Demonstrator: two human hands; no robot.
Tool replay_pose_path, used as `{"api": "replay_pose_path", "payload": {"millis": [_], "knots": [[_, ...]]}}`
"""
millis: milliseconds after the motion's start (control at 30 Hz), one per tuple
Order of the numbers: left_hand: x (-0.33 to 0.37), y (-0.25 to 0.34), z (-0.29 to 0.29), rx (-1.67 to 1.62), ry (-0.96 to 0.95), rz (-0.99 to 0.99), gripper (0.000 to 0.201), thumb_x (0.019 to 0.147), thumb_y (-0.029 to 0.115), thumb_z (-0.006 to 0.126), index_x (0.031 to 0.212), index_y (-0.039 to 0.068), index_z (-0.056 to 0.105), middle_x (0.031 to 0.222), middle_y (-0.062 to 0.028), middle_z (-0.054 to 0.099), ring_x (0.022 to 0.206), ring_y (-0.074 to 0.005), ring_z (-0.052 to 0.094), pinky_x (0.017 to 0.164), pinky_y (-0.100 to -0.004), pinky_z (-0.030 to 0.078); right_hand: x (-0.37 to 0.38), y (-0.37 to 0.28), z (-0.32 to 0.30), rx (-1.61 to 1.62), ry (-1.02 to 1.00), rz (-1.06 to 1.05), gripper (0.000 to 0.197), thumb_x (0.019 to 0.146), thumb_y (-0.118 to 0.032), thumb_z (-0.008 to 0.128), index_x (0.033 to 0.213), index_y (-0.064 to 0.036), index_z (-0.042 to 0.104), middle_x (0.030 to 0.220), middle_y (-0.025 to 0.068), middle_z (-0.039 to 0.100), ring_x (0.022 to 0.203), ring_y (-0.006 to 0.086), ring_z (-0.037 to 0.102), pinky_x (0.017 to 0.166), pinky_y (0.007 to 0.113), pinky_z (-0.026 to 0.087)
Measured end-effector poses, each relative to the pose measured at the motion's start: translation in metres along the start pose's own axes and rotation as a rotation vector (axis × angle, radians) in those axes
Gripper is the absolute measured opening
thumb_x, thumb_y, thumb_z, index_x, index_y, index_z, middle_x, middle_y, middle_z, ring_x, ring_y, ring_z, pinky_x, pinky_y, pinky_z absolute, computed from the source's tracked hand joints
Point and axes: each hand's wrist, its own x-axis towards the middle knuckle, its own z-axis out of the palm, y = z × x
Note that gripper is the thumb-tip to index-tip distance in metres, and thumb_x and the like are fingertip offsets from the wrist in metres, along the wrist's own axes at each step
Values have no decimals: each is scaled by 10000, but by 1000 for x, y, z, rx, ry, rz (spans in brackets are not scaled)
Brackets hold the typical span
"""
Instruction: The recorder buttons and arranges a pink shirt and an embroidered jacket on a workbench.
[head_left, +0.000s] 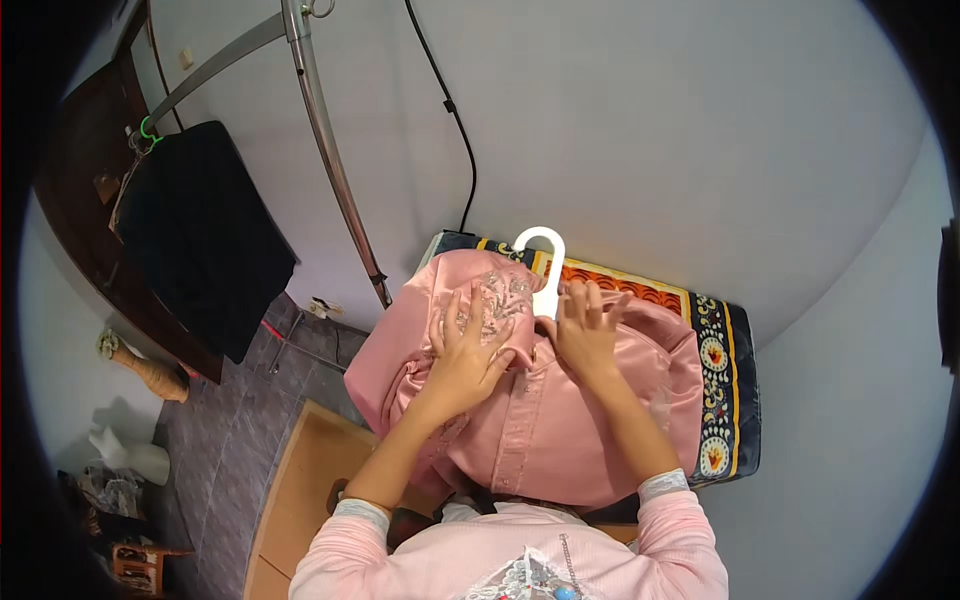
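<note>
A pink satin garment (550, 430) with silvery embroidery (507, 298) lay on a navy, yellow and orange patterned cloth (715, 400), a white hanger (548, 298) protruding at its neck. The left hand (466, 358) rested spread across the embroidery. The right hand (588, 338) touched fabric beside the hanger; whether it pinched any could not be determined.

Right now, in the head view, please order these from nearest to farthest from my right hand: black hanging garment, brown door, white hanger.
1. White hanger, just left of your right hand.
2. Black hanging garment, on the left.
3. Brown door, far left, behind that garment.
</note>
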Motion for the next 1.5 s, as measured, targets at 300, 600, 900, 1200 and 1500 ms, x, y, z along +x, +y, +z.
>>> {"api": "replay_pose_path", "payload": {"millis": [300, 600, 900, 1200, 1500], "knots": [[27, -37, -17, 229, 62, -10, 773, 703, 405, 744, 1347, 107, 438, 1499, -261, 83, 1345, -431, 156, 1057, -582, 143, -5, 2, -19, -23, 57, 63, 476, 836, -463, 563, 1035, -38, 645, 1261, 56, 441, 1244, 257, 303, 1037, 684, -48], [77, -76, 36, 58, -142, 267, 488, 586, 298, 794, 1052, 222, 670, 1534, -168, 107, 1369, -440, 127, 1071, -566, 159, -25, -14, -45, -185, 95, -108, 349, 744, -231, 534, 1040, -90, 652, 1315, 36, 470, 1272, 227, 332, 1069, 671, 31], [36, -114, 72, 329, 286, 539, 416, 821, 268, 558, 1203, 430, 584, 1535, 17, 193, 1285, -285, 275, 1055, -448, 175, -56, 136, -83, -237, 199, 497, 185, 769, -285, 689, 938, -208, 679, 1285, 66, 421, 1267, 309, 264, 1074, 613, -24], [49, -95, 99, 364, 555, 606, 320, 829, 379, 609, 1135, 471, 602, 1520, 22, 183, 1289, -269, 257, 1052, -464, 224, -123, 56, -43, -78, -87, 176, 306, 747, -413, 671, 994, -237, 632, 1212, 26, 456, 1204, 273, 380, 1071, 660, -14], [40, -14, 120, 219, 168, 556, 352, 808, 348, 603, 1156, 403, 603, 1522, -31, 175, 1329, -300, 190, 1077, -460, 205, -102, -12, -29, -155, -174, 463, 310, 765, -463, 622, 1010, -276, 661, 1223, 75, 416, 1241, 310, 316, 1023, 714, 18]]}}
